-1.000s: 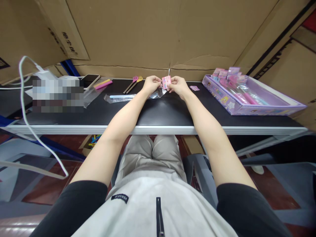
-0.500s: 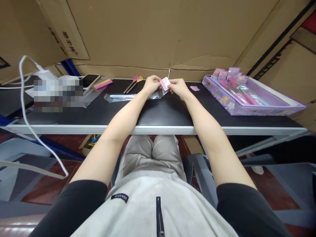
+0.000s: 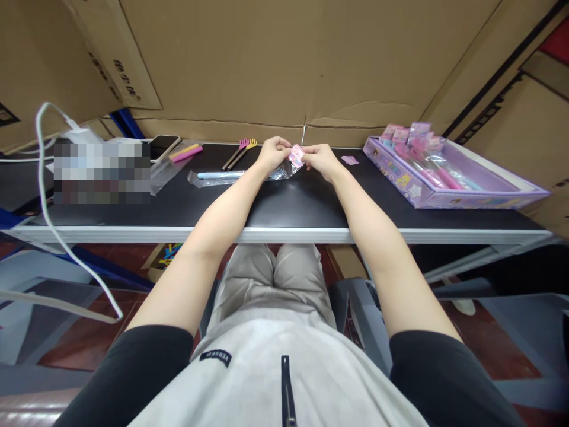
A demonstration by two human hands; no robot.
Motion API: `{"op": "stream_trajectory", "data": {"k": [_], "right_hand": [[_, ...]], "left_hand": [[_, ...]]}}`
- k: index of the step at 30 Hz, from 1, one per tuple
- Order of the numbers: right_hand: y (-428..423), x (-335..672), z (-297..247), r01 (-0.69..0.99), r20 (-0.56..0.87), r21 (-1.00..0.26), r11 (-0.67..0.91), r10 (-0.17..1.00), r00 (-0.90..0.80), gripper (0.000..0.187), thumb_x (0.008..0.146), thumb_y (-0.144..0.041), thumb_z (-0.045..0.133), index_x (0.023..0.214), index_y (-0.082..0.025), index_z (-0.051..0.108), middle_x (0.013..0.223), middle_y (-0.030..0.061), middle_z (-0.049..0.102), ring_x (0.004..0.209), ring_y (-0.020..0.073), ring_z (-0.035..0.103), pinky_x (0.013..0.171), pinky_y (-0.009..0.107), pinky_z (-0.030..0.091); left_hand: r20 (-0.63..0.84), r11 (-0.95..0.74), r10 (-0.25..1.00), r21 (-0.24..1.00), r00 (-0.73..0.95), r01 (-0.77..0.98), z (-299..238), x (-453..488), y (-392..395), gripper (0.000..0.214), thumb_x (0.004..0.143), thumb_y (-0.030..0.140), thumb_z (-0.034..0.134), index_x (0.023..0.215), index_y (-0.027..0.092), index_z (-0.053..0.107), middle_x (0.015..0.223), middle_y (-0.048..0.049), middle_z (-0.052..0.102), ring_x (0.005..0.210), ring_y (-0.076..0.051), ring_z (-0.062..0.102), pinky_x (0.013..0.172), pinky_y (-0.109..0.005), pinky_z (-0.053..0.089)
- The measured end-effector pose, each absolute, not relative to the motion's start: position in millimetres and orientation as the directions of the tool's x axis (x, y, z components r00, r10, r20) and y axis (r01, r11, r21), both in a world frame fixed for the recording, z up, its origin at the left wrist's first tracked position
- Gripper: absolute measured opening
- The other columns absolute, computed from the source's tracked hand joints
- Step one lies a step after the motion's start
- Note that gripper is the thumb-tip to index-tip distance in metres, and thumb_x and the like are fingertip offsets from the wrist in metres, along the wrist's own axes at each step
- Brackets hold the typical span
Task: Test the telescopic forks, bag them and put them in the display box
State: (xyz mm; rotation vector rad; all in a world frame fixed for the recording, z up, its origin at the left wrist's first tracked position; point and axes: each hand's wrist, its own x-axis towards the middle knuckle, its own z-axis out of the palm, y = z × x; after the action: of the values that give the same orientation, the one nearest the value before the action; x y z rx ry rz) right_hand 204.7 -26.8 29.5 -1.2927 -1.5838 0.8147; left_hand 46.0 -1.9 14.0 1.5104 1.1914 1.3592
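Between my two hands is a small pink printed card (image 3: 296, 156), pinched from both sides above the black tabletop. My left hand (image 3: 274, 155) has its fingers closed at the card's left edge, and my right hand (image 3: 322, 160) grips its right edge. A clear plastic sleeve (image 3: 222, 178) with a light blue stick inside reaches from under my left hand to the left. Its end near the card is partly hidden by my fingers. Another pink card (image 3: 350, 160) lies flat to the right of my right hand.
A purple display box (image 3: 413, 184) with several packaged pink and blue items stands at the right. Pink and yellow claw-ended sticks (image 3: 240, 154) lie left of my hands. Farther left are pink and yellow tubes (image 3: 185, 153), a phone (image 3: 163, 146) and a white cable (image 3: 42, 172). Cardboard walls the back.
The card has tilted a little between my fingers and shows a narrower face. Both hands stay in nearly the same place.
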Motion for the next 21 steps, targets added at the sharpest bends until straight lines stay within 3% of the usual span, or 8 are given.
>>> {"op": "stream_trajectory", "data": {"k": [7,14,21], "right_hand": [[-37.0,199.1,35.8,0.382,0.169,-0.911,0.156,0.986,0.000,0.025,0.081,-0.006,0.081,0.073,-0.021,0.064,0.066,0.0006,0.063,0.065,0.0145,0.057,0.066,0.026,0.054],[-27.0,204.3,31.4,0.439,0.193,-0.885,0.153,0.980,0.048,0.025,0.088,-0.007,0.076,0.072,-0.021,0.062,0.066,0.0020,0.060,0.071,0.0168,0.059,0.070,0.029,0.059],[-8.4,214.8,21.8,0.439,0.197,-0.888,0.140,0.977,0.087,0.025,0.080,-0.004,0.077,0.072,-0.021,0.061,0.063,0.0006,0.056,0.065,0.0151,0.054,0.063,0.027,0.055]], "left_hand": [[0.325,-0.324,0.945,0.934,0.017,0.149,12.8,45.0,0.1,0.027,0.071,-0.002,0.071,0.082,0.020,0.062,0.074,0.0010,0.067,0.091,-0.021,0.071,0.097,-0.033,0.055],[0.256,-0.256,0.967,0.960,0.021,0.115,11.0,47.6,1.6,0.022,0.086,0.002,0.067,0.080,0.021,0.058,0.077,0.0011,0.067,0.085,-0.018,0.071,0.098,-0.033,0.057],[0.212,-0.229,0.973,0.922,0.088,0.313,-0.9,43.9,10.5,0.028,0.084,-0.003,0.061,0.075,0.023,0.057,0.072,-0.0004,0.067,0.081,-0.020,0.068,0.100,-0.036,0.055]]}}
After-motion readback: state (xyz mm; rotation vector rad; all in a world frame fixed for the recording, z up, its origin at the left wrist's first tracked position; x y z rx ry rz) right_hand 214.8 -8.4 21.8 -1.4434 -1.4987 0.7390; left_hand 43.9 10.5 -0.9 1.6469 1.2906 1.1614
